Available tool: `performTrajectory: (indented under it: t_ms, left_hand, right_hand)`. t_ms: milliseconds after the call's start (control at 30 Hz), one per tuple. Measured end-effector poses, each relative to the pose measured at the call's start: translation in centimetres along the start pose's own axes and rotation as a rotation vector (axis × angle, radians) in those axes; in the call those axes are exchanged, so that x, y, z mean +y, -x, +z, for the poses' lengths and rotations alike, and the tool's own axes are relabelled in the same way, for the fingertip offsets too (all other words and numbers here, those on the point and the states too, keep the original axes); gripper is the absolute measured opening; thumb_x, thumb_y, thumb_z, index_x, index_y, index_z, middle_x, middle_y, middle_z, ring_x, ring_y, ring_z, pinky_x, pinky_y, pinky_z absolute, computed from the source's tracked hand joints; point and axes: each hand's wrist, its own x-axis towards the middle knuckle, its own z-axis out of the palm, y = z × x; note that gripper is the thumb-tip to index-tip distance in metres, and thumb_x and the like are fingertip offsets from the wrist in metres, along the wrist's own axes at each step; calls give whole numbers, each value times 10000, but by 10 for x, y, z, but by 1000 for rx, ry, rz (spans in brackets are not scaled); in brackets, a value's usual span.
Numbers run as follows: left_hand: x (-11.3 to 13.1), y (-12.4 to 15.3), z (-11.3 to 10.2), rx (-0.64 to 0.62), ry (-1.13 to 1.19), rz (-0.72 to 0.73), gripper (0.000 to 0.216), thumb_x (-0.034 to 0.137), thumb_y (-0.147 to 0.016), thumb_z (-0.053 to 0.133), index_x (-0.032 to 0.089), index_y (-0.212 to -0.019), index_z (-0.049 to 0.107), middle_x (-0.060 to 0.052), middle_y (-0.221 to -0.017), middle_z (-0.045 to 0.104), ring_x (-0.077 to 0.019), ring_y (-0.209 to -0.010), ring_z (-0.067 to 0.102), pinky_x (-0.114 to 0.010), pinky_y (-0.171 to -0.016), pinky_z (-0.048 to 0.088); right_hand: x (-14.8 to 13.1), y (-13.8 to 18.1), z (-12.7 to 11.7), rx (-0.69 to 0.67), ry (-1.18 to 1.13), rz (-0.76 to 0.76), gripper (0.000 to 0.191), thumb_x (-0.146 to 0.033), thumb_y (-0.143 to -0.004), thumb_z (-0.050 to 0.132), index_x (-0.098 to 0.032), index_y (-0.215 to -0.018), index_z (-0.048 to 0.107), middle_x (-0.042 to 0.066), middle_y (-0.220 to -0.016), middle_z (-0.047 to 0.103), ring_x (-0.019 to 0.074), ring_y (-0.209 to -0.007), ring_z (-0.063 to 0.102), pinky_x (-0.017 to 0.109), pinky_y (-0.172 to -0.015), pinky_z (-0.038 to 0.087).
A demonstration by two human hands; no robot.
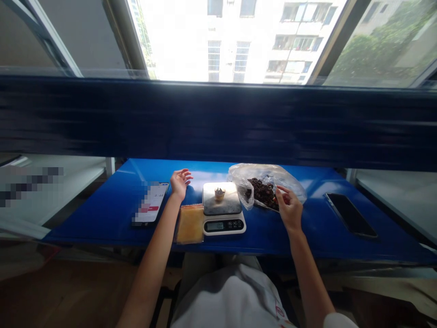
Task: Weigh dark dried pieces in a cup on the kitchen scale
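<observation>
On the blue table a white digital scale point(224, 224) carries a small tan cup point(219, 196) on its metal plate, with dark bits at the cup's top. My left hand point(180, 183) is held palm up to the left of the scale, fingers loosely apart and nothing in them. To the right lies a clear plastic bag point(290, 177), its mouth open over dark brown, bean-like pieces point(262, 192). At the bag's right side my right hand point(290, 208) has thumb and fingers pinched on its edge. Beside the scale's left side is a stack of flat yellowish packets point(190, 224).
A lit phone point(155, 204) lies at the left, partly blurred out. Another phone point(350, 215), with a dark screen, lies at the right. A dark blue beam point(218, 120) crosses above the table's far side, with windows behind it. White shelves point(78, 182) flank the table.
</observation>
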Motion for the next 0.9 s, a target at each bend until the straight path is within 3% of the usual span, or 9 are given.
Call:
performTrajectory:
  t_ms: [233, 567, 900]
  left_hand:
    - [4, 2, 0, -6, -4, 2, 214, 346, -640, 505, 170, -722, 594, -22, -703, 591, -135, -604, 561, -244, -534, 370]
    - [6, 4, 2, -27, -2, 10, 204, 347, -642, 507, 177, -711, 595, -21, -699, 597, -137, -604, 562, -247, -545, 374]
    - [-4, -6, -1, -38, 11, 28, 188, 359, -626, 506, 178, -651, 549, -24, -636, 568, -158, -593, 576, -256, -537, 362]
  right_hand:
    - [1, 2, 2, -18, 4, -37, 499, -500, -731, 661, -189, -1115, 596, 84, -900, 686, 200, -698, 668, 345, -632, 559]
    - [6, -3, 2, -43, -2, -67, 428, -439, -791, 592, -200, -1147, 588, 124, -1063, 676, 228, -859, 673, 357, -675, 563]
    - [1, -2, -4, -6, 37, -80, 484, -514, -744, 646, -189, -1101, 618, 65, -831, 674, 176, -657, 621, 301, -563, 523]
